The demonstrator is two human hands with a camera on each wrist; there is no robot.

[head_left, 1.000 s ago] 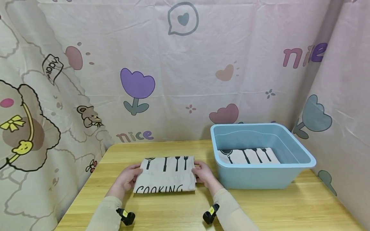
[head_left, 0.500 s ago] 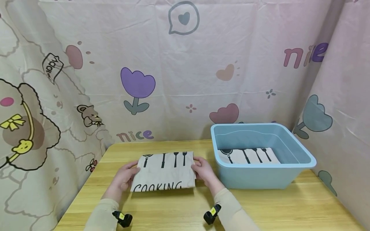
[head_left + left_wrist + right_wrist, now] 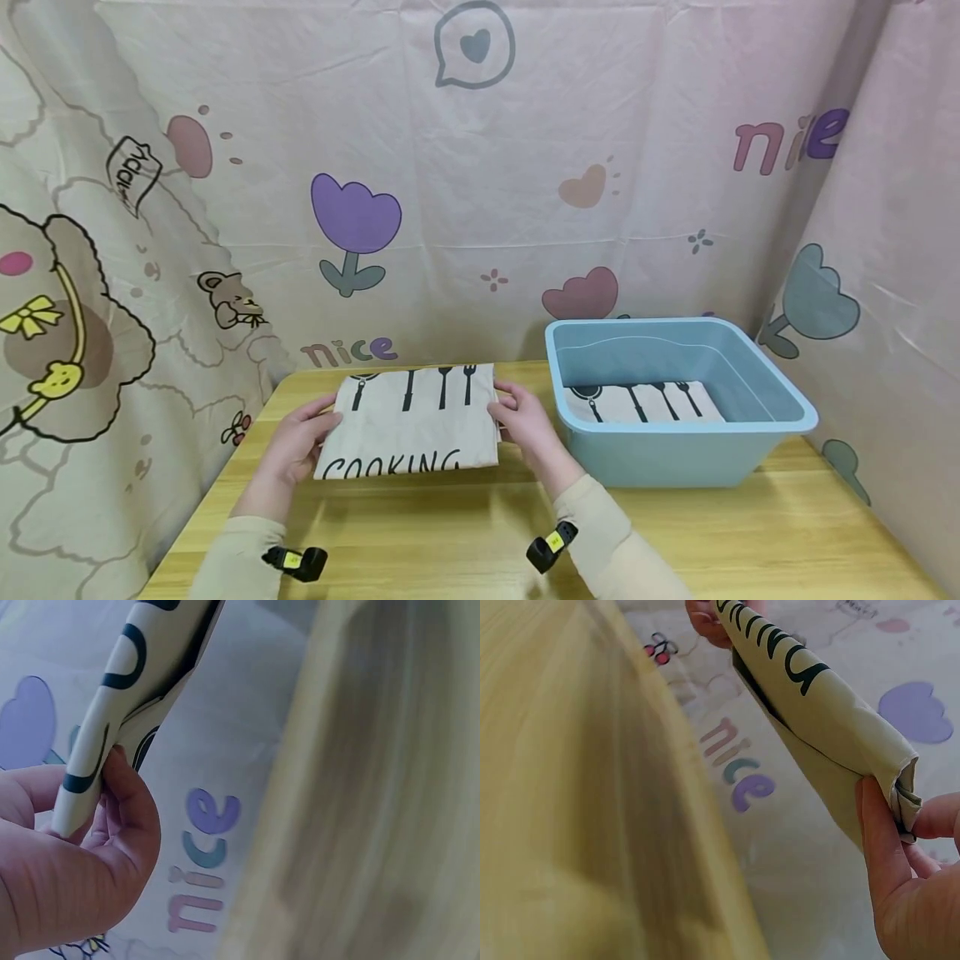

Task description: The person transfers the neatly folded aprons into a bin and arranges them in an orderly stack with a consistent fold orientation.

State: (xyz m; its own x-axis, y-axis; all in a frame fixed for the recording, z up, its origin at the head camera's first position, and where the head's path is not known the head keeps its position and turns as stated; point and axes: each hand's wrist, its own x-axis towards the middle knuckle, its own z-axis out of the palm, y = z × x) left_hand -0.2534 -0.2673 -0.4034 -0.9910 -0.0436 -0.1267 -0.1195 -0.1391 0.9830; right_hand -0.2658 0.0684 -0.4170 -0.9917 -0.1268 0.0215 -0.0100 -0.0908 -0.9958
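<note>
Between my two hands is a folded white cloth (image 3: 408, 425) printed with black utensils and the word COOKING. My left hand (image 3: 296, 437) pinches its left edge, thumb on top and fingers beneath, as the left wrist view also shows. On the opposite edge my right hand (image 3: 528, 425) grips the cloth between thumb and fingers. The cloth hangs above the table, tilted, with a shadow below it. In the right wrist view the folded layers (image 3: 907, 795) show at the cloth's end beside the right thumb.
A light blue plastic tub (image 3: 682, 454) stands on the right of the wooden table (image 3: 420, 542). Inside lies another white cloth (image 3: 645, 402) with the same utensil print. A patterned curtain (image 3: 465, 167) hangs behind the table and along its sides.
Both hands have raised the folded cloth off the table, and it has shifted up and a little left in the head view. The tub has stayed put.
</note>
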